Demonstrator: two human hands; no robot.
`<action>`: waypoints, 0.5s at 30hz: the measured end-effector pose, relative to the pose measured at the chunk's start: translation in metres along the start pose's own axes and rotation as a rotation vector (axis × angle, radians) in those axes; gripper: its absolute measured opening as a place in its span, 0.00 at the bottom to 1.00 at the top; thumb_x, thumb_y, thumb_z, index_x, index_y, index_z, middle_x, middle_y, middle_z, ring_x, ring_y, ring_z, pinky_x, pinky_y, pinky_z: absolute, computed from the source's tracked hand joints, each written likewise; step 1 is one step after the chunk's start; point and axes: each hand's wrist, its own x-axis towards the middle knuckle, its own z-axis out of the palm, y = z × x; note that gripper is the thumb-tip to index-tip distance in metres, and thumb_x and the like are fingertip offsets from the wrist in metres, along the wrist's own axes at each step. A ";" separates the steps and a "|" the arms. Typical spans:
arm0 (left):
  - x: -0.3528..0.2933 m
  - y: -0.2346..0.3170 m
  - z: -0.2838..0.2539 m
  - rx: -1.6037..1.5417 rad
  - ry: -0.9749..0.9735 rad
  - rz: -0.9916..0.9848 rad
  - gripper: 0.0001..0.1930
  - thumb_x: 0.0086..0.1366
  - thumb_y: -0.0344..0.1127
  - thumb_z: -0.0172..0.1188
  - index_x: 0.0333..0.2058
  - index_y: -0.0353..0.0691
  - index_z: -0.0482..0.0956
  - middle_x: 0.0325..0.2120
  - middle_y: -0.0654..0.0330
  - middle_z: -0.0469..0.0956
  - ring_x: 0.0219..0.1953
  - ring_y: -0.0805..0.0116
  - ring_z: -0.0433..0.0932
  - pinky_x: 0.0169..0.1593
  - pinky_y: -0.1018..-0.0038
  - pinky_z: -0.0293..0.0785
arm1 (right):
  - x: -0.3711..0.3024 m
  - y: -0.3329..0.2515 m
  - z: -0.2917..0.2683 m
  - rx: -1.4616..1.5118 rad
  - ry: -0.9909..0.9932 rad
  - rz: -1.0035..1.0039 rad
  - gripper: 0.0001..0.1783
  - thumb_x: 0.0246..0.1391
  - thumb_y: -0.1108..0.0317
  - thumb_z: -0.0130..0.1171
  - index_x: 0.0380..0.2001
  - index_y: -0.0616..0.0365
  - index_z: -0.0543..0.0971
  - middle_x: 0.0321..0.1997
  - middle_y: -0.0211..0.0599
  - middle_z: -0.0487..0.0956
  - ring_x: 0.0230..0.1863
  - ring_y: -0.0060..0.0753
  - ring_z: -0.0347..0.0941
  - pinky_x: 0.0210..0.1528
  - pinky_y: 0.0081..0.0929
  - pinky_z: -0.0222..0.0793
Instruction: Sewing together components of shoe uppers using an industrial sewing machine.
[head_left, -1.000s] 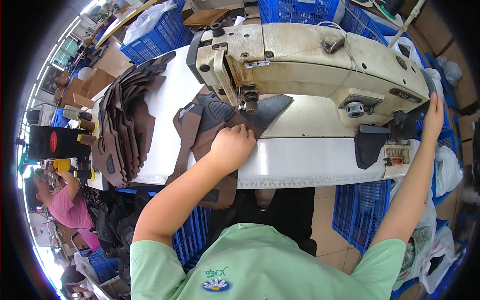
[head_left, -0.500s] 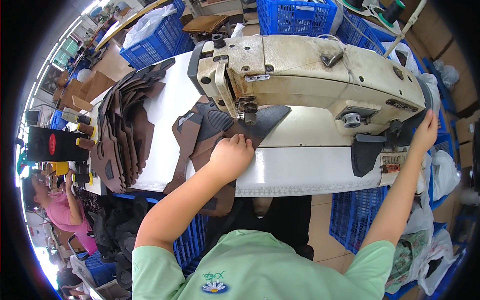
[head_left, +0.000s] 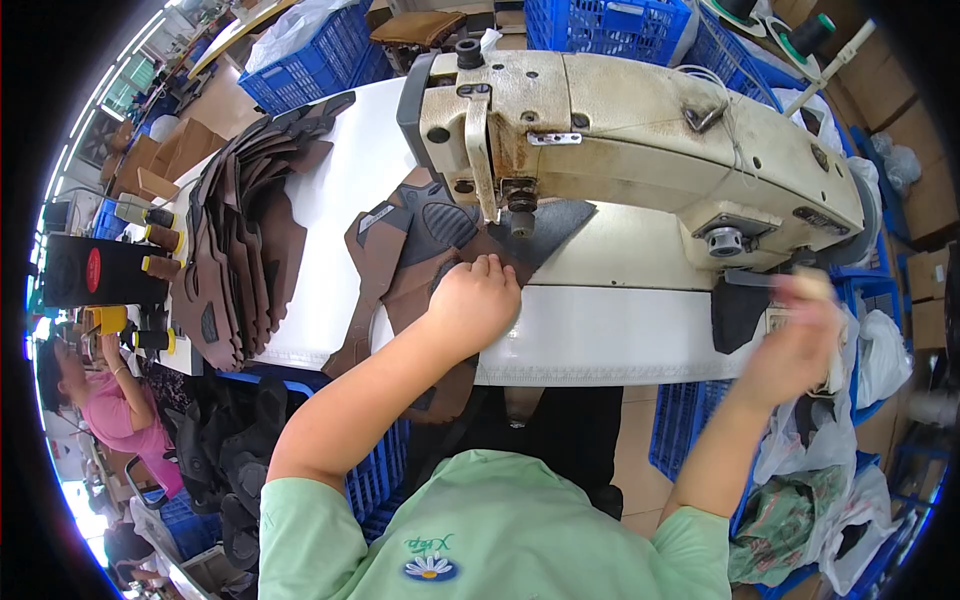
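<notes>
Head view: the right hand (head_left: 800, 340) has come off the handwheel (head_left: 868, 212).

Pale tiled floor (head_left: 640, 487) — brown-topped stool (head_left: 418, 27) beyond, cardboard boxes (head_left: 190, 150) at left — white glare (head_left: 82, 505) low along left edge.

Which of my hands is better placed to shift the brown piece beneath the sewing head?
Probably your left hand: it rests on the brown piece. Your right hand, motion-blurred, is near the sewing machine's right end, away from it.
</notes>
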 end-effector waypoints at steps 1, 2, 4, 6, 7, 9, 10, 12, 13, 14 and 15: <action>-0.001 0.000 0.001 0.001 -0.003 0.003 0.19 0.56 0.35 0.56 0.43 0.30 0.80 0.43 0.43 0.82 0.46 0.54 0.83 0.43 0.64 0.80 | -0.011 -0.012 0.027 -0.207 -0.355 -0.151 0.12 0.58 0.68 0.58 0.43 0.63 0.80 0.42 0.41 0.81 0.45 0.38 0.78 0.49 0.35 0.72; -0.003 -0.001 0.003 -0.010 -0.005 -0.034 0.18 0.56 0.35 0.56 0.43 0.30 0.80 0.43 0.43 0.82 0.46 0.54 0.83 0.43 0.65 0.80 | -0.017 -0.022 0.065 -0.252 -0.567 -0.264 0.13 0.54 0.67 0.61 0.42 0.59 0.81 0.44 0.43 0.81 0.45 0.45 0.77 0.50 0.40 0.72; -0.003 0.002 0.004 -0.036 0.002 -0.057 0.17 0.56 0.34 0.56 0.42 0.31 0.81 0.43 0.44 0.82 0.46 0.55 0.83 0.43 0.65 0.79 | -0.037 -0.005 0.122 -0.168 -0.739 -0.151 0.16 0.51 0.68 0.63 0.45 0.53 0.82 0.52 0.40 0.80 0.56 0.50 0.73 0.58 0.46 0.68; 0.001 0.003 0.002 -0.152 -0.005 -0.161 0.17 0.55 0.34 0.57 0.43 0.35 0.82 0.45 0.46 0.82 0.48 0.53 0.81 0.49 0.60 0.78 | -0.059 0.028 0.158 -0.284 -0.783 -0.146 0.18 0.52 0.67 0.62 0.48 0.52 0.82 0.56 0.40 0.78 0.62 0.48 0.69 0.62 0.45 0.64; 0.003 0.005 -0.003 -0.152 -0.003 -0.154 0.17 0.55 0.34 0.57 0.43 0.35 0.82 0.45 0.46 0.82 0.48 0.53 0.81 0.49 0.60 0.78 | -0.067 0.045 0.164 -0.289 -0.778 -0.144 0.18 0.52 0.67 0.62 0.48 0.52 0.82 0.56 0.40 0.78 0.62 0.48 0.69 0.62 0.45 0.64; 0.004 0.011 -0.016 -0.117 0.114 -0.241 0.18 0.55 0.33 0.57 0.45 0.41 0.83 0.46 0.49 0.82 0.51 0.52 0.80 0.56 0.53 0.74 | -0.081 0.066 0.173 -0.403 -0.809 -0.128 0.18 0.53 0.65 0.62 0.49 0.50 0.82 0.58 0.40 0.77 0.64 0.48 0.67 0.64 0.44 0.61; 0.000 0.012 -0.014 -0.116 0.108 -0.244 0.18 0.55 0.33 0.57 0.45 0.41 0.83 0.46 0.49 0.82 0.51 0.52 0.80 0.56 0.53 0.74 | -0.083 0.065 0.174 -0.398 -0.812 -0.126 0.18 0.53 0.65 0.62 0.49 0.50 0.82 0.58 0.40 0.77 0.64 0.48 0.67 0.64 0.44 0.61; -0.006 0.014 -0.007 -0.160 0.089 -0.305 0.19 0.54 0.33 0.57 0.45 0.43 0.84 0.47 0.49 0.81 0.53 0.50 0.78 0.60 0.49 0.70 | -0.088 0.064 0.174 -0.405 -0.814 -0.121 0.18 0.54 0.65 0.61 0.50 0.48 0.82 0.59 0.39 0.77 0.64 0.47 0.67 0.65 0.43 0.60; -0.008 0.015 -0.007 -0.166 0.082 -0.302 0.19 0.54 0.33 0.57 0.45 0.43 0.84 0.47 0.49 0.81 0.53 0.50 0.78 0.60 0.49 0.70 | -0.088 0.061 0.174 -0.407 -0.818 -0.112 0.18 0.54 0.65 0.61 0.50 0.48 0.82 0.59 0.39 0.77 0.64 0.47 0.67 0.65 0.43 0.60; -0.010 0.015 -0.008 -0.174 0.073 -0.305 0.19 0.53 0.33 0.57 0.45 0.43 0.84 0.48 0.49 0.81 0.53 0.51 0.78 0.60 0.50 0.70 | -0.087 0.059 0.174 -0.409 -0.825 -0.124 0.18 0.55 0.65 0.61 0.50 0.48 0.82 0.59 0.39 0.77 0.64 0.47 0.67 0.64 0.43 0.60; -0.011 0.014 -0.009 -0.182 0.062 -0.309 0.18 0.53 0.33 0.58 0.44 0.42 0.84 0.48 0.49 0.81 0.54 0.51 0.78 0.60 0.50 0.70 | -0.087 0.057 0.174 -0.410 -0.832 -0.136 0.17 0.55 0.65 0.60 0.50 0.48 0.82 0.59 0.39 0.77 0.64 0.46 0.67 0.64 0.43 0.60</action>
